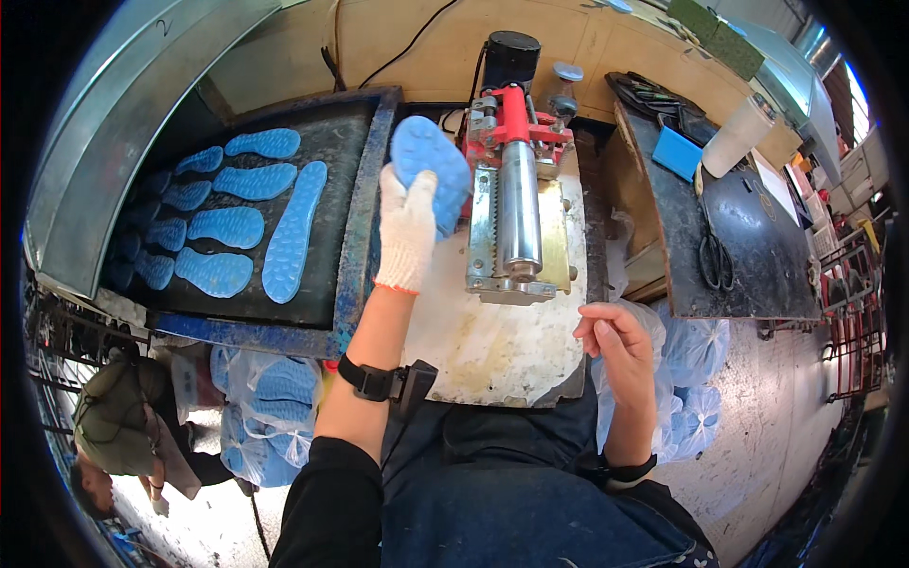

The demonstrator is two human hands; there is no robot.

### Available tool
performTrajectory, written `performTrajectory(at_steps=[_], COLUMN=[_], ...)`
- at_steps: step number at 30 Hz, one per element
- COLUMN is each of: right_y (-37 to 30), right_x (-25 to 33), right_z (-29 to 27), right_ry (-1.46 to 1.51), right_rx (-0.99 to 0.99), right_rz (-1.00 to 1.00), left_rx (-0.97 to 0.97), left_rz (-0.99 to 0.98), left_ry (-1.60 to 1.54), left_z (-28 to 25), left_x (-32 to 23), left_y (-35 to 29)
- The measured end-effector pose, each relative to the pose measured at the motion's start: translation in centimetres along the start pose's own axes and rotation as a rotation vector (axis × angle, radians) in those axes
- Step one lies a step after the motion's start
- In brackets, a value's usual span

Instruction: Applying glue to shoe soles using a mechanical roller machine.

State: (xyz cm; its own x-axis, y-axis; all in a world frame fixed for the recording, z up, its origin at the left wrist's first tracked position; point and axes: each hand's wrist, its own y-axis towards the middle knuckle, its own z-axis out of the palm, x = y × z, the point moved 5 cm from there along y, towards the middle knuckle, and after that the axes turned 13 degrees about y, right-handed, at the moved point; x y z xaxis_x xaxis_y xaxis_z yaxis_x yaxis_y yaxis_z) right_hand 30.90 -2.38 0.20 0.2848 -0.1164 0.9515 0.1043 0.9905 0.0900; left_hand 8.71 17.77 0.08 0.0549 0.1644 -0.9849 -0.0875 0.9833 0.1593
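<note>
My left hand (410,222) wears a white knit glove and grips blue shoe soles (431,166) with a bumpy surface, at the left side of a roller machine. They overlap, so I cannot tell how many there are. The machine has a shiny metal roller (519,208), a red frame (511,114) and a toothed metal side bar. My bare right hand (620,350) hovers by the right front edge of the white worktop (454,350). Its fingers are loosely bent and hold nothing. More blue soles (295,232) lie in rows on a dark belt to the left.
The dark belt (317,284) sits in a blue frame, partly under a metal hood (142,133). At right, a black table (701,275) bears scissors (717,260), a blue tray (676,153) and a white bottle (739,135). Bagged soles (275,407) stand below. Another person (123,417) is at lower left.
</note>
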Motion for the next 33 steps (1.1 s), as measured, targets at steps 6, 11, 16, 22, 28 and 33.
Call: performTrajectory(at_steps=[6, 11, 16, 22, 28, 33], right_y=[-0.9, -0.7, -0.5, -0.9, -0.8, -0.7], right_x=[0.2, -0.2, -0.4, -0.2, -0.5, -0.8], right_z=[-0.9, -0.9, -0.5, -1.2, -1.2, -0.7], right_ry=[-0.038, -0.022, -0.004, -0.025, -0.008, -0.039], right_rx=[-0.027, -0.039, -0.013, -0.046, -0.044, -0.015], right_rz=[-0.005, 0.02, 0.002, 0.002, 0.017, 0.029], left_rx=[0.034, 0.106, 0.106, 0.163, 0.214, 0.265], left_rz=[0.071, 0.121, -0.095, -0.034, -0.062, -0.055], left_ry=[0.101, 0.184, -0.432, -0.532, -0.334, -0.085], left_z=[1.1, 0.9, 0.6, 1.3, 1.8, 1.2], left_x=[0.4, -0.1, 0.6, 0.1, 0.8, 0.0], left_y=[0.6, -0.2, -0.2, 0.2, -0.8, -1.6])
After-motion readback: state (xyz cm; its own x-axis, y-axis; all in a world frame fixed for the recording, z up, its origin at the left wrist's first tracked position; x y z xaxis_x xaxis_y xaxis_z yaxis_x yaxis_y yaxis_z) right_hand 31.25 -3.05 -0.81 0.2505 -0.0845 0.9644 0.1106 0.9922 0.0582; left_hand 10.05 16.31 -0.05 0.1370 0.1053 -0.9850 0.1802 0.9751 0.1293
